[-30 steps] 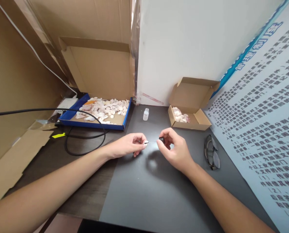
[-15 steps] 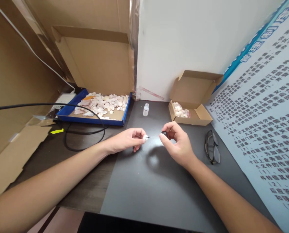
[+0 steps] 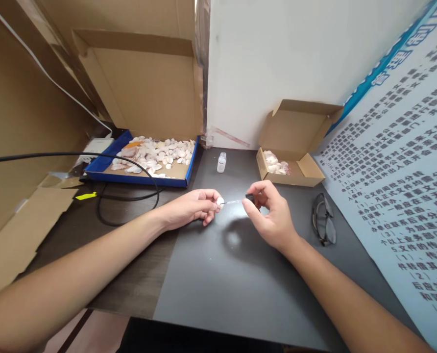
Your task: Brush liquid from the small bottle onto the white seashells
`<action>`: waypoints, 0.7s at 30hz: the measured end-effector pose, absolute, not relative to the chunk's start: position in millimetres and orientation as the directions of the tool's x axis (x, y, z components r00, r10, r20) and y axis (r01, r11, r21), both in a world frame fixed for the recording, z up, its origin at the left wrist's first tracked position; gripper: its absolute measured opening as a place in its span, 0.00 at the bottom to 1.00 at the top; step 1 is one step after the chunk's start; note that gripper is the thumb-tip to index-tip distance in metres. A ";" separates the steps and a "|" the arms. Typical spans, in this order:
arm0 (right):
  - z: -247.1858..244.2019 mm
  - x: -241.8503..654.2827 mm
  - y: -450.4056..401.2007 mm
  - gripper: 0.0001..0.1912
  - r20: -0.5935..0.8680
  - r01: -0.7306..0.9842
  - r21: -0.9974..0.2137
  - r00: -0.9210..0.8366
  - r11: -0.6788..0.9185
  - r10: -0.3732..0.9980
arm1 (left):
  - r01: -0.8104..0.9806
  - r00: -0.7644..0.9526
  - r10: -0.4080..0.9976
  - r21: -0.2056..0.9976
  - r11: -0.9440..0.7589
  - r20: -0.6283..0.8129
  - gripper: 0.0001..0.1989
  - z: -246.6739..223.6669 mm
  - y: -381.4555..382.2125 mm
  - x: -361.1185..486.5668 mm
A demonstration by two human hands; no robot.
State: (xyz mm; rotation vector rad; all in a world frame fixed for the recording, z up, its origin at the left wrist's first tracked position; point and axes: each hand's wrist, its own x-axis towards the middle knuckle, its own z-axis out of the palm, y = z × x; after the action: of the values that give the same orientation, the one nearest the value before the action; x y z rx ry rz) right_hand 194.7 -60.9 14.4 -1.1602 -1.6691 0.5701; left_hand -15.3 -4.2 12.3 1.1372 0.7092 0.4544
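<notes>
Between its fingertips my left hand pinches a small white shell. My right hand grips a black cap, from which a thin clear stem with a dark brush tip reaches left. The tip meets the shell. Behind both hands stands a small clear bottle with no cap on it. To the left rear, a blue-edged tray holds many white shells.
An open cardboard box with some shells stands at the right rear. Glasses lie right of my right hand. A black cable loops left, near a yellow tag. Cardboard lies at far left.
The brush stem now shows clearly between my hands, its tip still at the shell. My hands have barely moved. The view has shifted slightly.
</notes>
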 end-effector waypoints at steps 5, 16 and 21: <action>13.4 195.1 -60.3 0.08 0.472 0.423 -0.795 -0.020 0.436 0.881 | -0.013 0.690 0.662 0.909 0.416 -0.293 0.06 14.1 -4.4 -15.8; 15.3 196.9 -57.2 0.07 0.459 0.428 -0.791 -0.055 0.437 0.887 | -0.011 0.691 0.654 0.901 0.434 -0.307 0.05 13.0 -2.7 -16.7; 13.5 197.2 -56.5 0.07 0.444 0.466 -0.775 -0.082 0.428 0.892 | -0.029 0.696 0.649 0.892 0.452 -0.307 0.04 12.7 -1.2 -17.4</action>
State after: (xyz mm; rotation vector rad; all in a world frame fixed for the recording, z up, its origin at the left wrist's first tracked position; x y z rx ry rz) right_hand 197.2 -56.5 13.5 -1.1866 -1.7133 0.5517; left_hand -17.4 -1.2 12.7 1.0284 0.7004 0.4638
